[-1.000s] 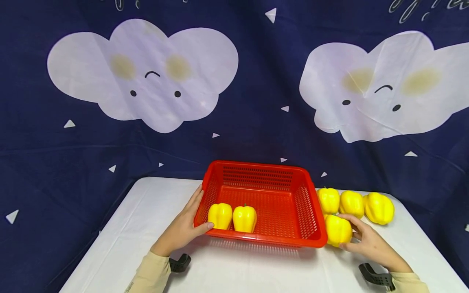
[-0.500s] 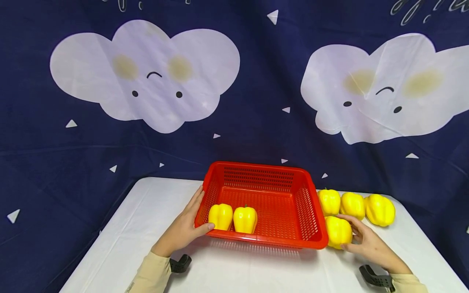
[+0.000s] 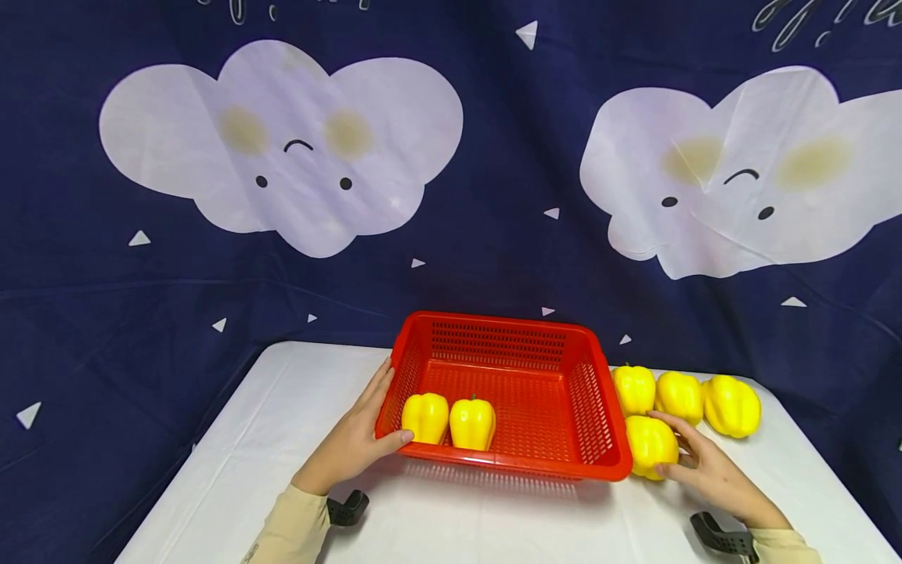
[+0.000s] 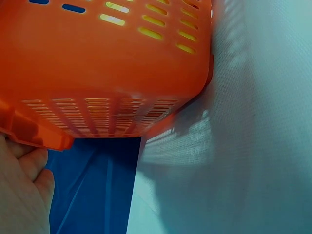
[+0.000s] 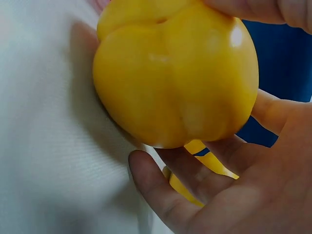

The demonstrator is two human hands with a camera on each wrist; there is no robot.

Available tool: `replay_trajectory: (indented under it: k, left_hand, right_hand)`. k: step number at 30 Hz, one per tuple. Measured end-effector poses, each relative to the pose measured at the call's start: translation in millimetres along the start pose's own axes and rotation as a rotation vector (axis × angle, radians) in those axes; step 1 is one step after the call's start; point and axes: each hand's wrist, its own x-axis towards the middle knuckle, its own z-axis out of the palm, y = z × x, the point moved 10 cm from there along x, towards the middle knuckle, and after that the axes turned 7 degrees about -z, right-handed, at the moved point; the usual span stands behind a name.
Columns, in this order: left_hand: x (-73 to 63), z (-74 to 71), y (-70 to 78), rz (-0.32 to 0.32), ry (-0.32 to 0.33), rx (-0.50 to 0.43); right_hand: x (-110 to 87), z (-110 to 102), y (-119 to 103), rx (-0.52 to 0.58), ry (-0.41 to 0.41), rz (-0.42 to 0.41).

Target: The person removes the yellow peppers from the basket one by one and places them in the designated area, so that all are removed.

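A red plastic basket (image 3: 521,462) with slotted walls stands on the white table. My left hand (image 3: 355,435) holds its left front corner, thumb over the rim and fingers along the outer side. In the left wrist view the fingers (image 4: 34,163) reach under the rim. Two yellow bell peppers (image 3: 426,417) sit inside at the front left. Right of the basket, my right hand (image 3: 712,470) grips another yellow bell pepper (image 3: 650,445) between thumb and fingers, close beside the basket wall. In the right wrist view this bell pepper (image 5: 175,73) shows its lobed end.
Behind my right hand, three more yellow bell peppers (image 3: 680,397) stand in a row near the table's back edge. A dark blue cloth with clouds (image 3: 521,157) hangs directly behind the white table (image 3: 493,525).
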Motion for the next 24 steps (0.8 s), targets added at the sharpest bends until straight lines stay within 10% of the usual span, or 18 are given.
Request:
replay_trajectory:
  k: [24]
  left_hand:
    - [-0.9, -0.5, -1.7, 0.004, 0.017, 0.013]
  right_hand:
    - [-0.6, -0.2, -2.4, 0.021, -0.015, -0.006]
